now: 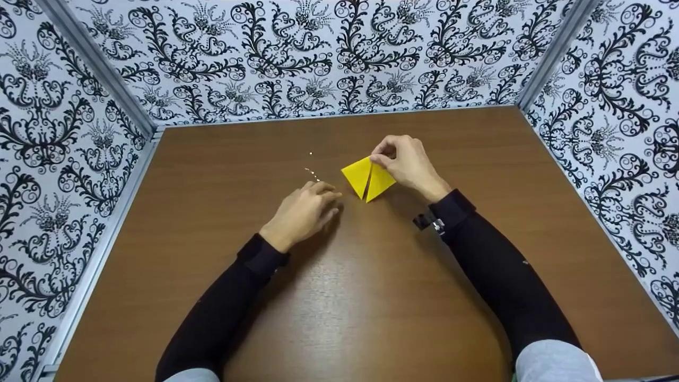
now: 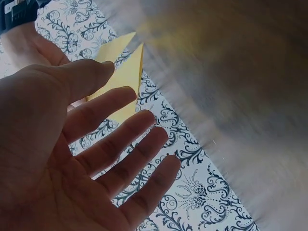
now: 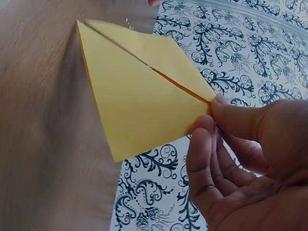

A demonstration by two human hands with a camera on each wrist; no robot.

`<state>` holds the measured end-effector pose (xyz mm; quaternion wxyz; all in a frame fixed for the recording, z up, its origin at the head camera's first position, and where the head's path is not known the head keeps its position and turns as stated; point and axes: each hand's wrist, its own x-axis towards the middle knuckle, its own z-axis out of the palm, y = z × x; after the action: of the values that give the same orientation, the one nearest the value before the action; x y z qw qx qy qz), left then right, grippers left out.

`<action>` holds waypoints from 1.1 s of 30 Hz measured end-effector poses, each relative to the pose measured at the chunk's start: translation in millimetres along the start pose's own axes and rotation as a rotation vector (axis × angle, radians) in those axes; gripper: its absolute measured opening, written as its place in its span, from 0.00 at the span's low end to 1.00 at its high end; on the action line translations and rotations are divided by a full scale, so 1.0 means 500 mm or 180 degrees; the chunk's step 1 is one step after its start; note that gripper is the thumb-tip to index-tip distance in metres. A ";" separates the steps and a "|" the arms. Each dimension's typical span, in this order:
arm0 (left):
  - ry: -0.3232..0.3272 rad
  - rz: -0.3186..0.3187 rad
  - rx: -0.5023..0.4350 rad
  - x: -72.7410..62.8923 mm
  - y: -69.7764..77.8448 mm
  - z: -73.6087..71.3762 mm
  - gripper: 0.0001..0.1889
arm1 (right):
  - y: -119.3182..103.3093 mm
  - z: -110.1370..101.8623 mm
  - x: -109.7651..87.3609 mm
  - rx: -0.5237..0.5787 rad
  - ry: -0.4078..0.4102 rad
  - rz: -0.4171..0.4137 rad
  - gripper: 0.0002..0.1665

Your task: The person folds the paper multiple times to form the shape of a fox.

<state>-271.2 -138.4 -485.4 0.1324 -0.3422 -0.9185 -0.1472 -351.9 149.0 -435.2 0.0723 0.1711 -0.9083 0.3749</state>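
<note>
A folded piece of yellow paper [image 1: 356, 175], with a slit running down its middle between two flaps, hangs from my right hand [image 1: 409, 163]. Thumb and fingertips pinch its top corner, as the right wrist view shows on the yellow paper [image 3: 139, 101] beside the right hand [image 3: 250, 159]. To the left of the paper, my left hand [image 1: 305, 211] hovers over the table with nothing in it. Its fingers [image 2: 115, 144] are spread and nearly straight in the left wrist view, overlapping the paper there.
Small pale scraps [image 1: 313, 174] lie on the brown wooden table [image 1: 339, 297] just beyond the left hand. Walls with black-and-white scroll patterns [image 1: 297, 53] enclose the table at the back and both sides, with metal rails [image 1: 101, 63] at the corners.
</note>
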 end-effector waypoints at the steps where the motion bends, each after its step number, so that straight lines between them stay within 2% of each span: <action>1: 0.0003 -0.0019 -0.0021 0.000 -0.003 -0.001 0.19 | -0.002 0.000 -0.001 0.0009 0.0055 -0.0053 0.09; 9: 0.0042 -0.0149 -0.0014 -0.003 -0.019 -0.006 0.19 | -0.012 0.009 -0.016 -0.0034 0.0429 -0.0709 0.10; 12: 0.0018 -0.0210 0.0005 -0.003 -0.021 -0.010 0.19 | -0.011 0.016 -0.025 -0.0066 0.0492 -0.0953 0.09; 16: 0.0018 -0.0262 0.0027 -0.003 -0.026 -0.017 0.19 | -0.009 0.024 -0.039 -0.0174 0.0443 -0.1206 0.09; 22: 0.0127 -0.0285 0.0088 -0.006 -0.040 -0.027 0.19 | -0.008 0.027 -0.060 -0.0525 0.0387 -0.1510 0.09; 26: 0.0188 -0.0306 0.0098 -0.009 -0.049 -0.031 0.19 | -0.010 0.026 -0.077 -0.0574 0.0328 -0.1689 0.07; 33: 0.0122 -0.0414 0.0040 -0.011 -0.058 -0.030 0.19 | -0.006 0.033 -0.109 -0.0550 -0.0027 -0.1796 0.05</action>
<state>-284.6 -168.2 -478.7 0.1423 -0.2780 -0.9370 -0.1563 -300.1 149.4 -459.2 0.1842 0.4116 -0.8537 0.2606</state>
